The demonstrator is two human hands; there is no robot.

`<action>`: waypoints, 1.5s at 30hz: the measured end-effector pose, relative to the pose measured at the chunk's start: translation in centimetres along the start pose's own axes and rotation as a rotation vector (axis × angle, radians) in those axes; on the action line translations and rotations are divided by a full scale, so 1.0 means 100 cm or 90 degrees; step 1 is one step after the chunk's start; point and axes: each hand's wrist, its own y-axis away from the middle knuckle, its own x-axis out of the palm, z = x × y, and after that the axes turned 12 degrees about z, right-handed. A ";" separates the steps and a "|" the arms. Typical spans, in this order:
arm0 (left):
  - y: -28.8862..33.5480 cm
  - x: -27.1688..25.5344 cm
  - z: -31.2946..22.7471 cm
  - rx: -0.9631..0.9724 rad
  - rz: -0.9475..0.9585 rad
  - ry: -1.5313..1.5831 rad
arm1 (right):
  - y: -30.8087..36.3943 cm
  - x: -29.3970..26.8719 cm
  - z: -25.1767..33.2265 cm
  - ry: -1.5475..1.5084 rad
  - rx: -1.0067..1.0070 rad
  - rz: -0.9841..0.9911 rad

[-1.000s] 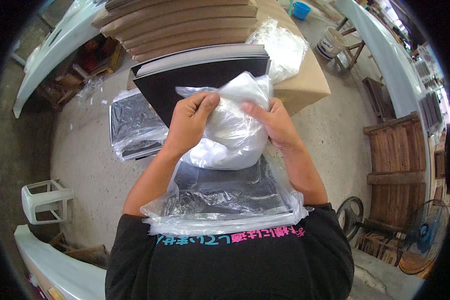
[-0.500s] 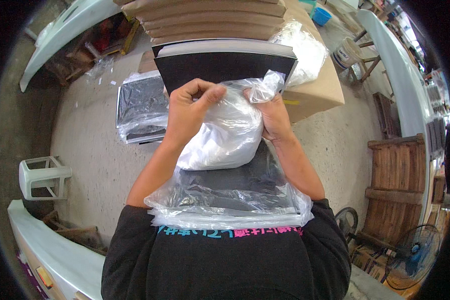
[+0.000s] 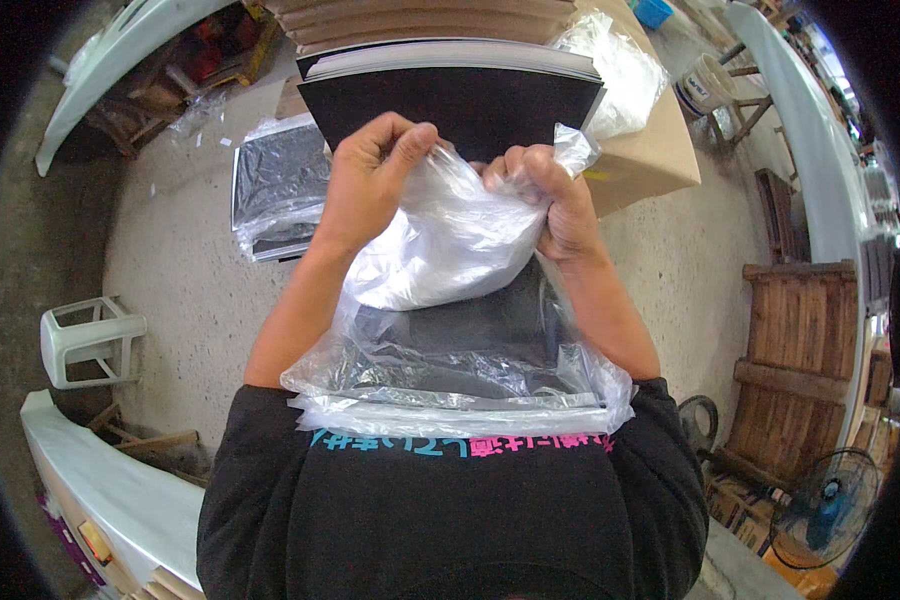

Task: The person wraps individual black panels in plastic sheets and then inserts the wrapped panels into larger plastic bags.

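My left hand [image 3: 370, 180] and my right hand [image 3: 555, 195] both grip the top of a clear plastic bag [image 3: 440, 250], bunching it up between them. Below the bag, against my chest, lies a stack of black sheets in clear plastic wrap [image 3: 460, 370]. Just beyond my hands is a thick stack of black sheets with white edges [image 3: 450, 80] resting on a cardboard box [image 3: 650, 150].
A second wrapped bundle of black sheets [image 3: 275, 190] lies on the concrete floor to the left. A crumpled clear bag [image 3: 620, 60] sits on the box. A white plastic stool [image 3: 85, 335] stands at the left, a wooden bench [image 3: 800, 350] and a fan [image 3: 820, 505] at the right.
Both hands have lifted the clear bag up and away from me, closing tighter on its top and bunching it.
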 end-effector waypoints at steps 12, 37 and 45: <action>-0.005 0.013 -0.027 -0.166 0.192 0.252 | 0.039 -0.007 0.045 0.268 0.104 0.009; 0.044 -0.011 0.036 -0.395 0.173 0.467 | 0.114 -0.070 0.041 0.061 0.068 -0.091; 0.055 -0.041 0.024 0.044 0.185 0.762 | 0.108 -0.057 0.015 0.269 0.059 -0.162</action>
